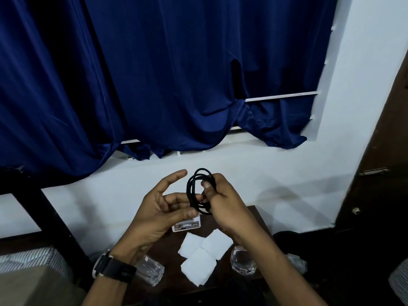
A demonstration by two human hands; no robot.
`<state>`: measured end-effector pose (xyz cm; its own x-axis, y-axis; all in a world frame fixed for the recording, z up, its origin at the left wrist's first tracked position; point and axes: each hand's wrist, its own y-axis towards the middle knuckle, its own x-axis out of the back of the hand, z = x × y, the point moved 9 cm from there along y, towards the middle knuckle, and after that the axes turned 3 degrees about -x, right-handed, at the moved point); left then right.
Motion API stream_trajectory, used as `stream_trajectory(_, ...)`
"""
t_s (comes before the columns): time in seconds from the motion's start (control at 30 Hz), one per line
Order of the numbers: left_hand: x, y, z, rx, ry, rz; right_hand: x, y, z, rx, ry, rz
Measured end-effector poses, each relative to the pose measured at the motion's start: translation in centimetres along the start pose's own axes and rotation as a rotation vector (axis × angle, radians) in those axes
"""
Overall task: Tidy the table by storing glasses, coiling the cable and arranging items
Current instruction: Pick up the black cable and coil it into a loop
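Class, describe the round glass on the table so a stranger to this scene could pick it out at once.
Find the dark table below the blue curtain. On it lie white squares, and the round glass sits just right of them, by the right forearm. The other glass, left of the squares, looks boxy; this one has a circular rim.

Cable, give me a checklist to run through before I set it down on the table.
1. Cable wound into loops: ok.
2. Right hand grips the loops firmly: ok.
3. Left hand pinching the coil: cannot tell; its fingertips are at the loops.
4. Loose end tucked in: cannot tell.
5. Glasses stored: not ok; one glass and a second glass sit on the table.
6. White squares arranged: not ok, they lie overlapping and askew.
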<state>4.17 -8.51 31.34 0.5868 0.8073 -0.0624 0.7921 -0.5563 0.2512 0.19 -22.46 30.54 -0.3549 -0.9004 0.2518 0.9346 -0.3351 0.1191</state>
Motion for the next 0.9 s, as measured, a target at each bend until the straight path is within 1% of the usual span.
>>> stream_trajectory(0.13, 0.7, -0.1, 0.4, 0.029, 0.057, 0.0, 0.5, 0.1, 0.7, 0.043, -0.055, -0.011)
stream_trajectory(0.27, 0.3, -0.4, 0.6, 0.069, -0.01, 0.06, 1.1, -0.1, 1.7, 0.111, -0.205, -0.056)
stream_trajectory(0.37, 0.1, -0.4, 0.8, 0.112, 0.106, 0.054, 1.4, -0.3, 2.1, 0.142, -0.246, -0.071)
stream_trajectory(0.47, -0.3, -0.4, 1.0, 0.17, 0.22, 0.091, 1.6, -0.1, 2.1, 0.13, -0.246, -0.057)
stream_trajectory(0.53, -0.5, -0.1, 0.5, 0.148, 0.254, 0.099, 1.4, -0.1, 1.8, 0.11, -0.266, -0.019)
stream_trajectory(0.57, -0.4, 0.2, 0.2, 0.123, 0.247, 0.062, 1.2, -0.2, 1.6, 0.102, -0.283, 0.0)
stream_trajectory(0.6, 0.0, 0.4, 0.0, 0.103, 0.25, -0.008, 1.1, -0.3, 1.4, 0.096, -0.3, 0.014)
stream_trajectory(0.63, 0.6, 0.5, -0.2, 0.089, 0.302, -0.095, 1.0, -0.4, 1.3, 0.09, -0.317, 0.02)
stream_trajectory(0.7, 1.8, 0.3, -0.8, 0.077, 0.537, -0.249, 1.0, -0.6, 1.2, 0.089, -0.356, 0.024)
stream_trajectory(0.73, 2.0, 0.2, -0.8, 0.088, 0.595, -0.268, 1.1, -0.6, 1.2, 0.093, -0.376, 0.029)
stream_trajectory(0.77, 2.0, 0.2, -0.5, 0.11, 0.564, -0.248, 1.1, -0.7, 1.2, 0.099, -0.394, 0.036)
stream_trajectory(0.8, 1.7, 0.4, -0.3, 0.122, 0.453, -0.206, 1.0, -0.8, 1.2, 0.105, -0.413, 0.048)
stream_trajectory(0.87, 0.3, 0.7, -0.1, 0.104, 0.263, -0.111, 0.6, -1.0, 1.2, 0.116, -0.435, 0.082)
stream_trajectory(0.9, -0.1, 0.7, -0.1, 0.086, 0.238, -0.094, 0.2, -1.1, 1.2, 0.122, -0.427, 0.102)
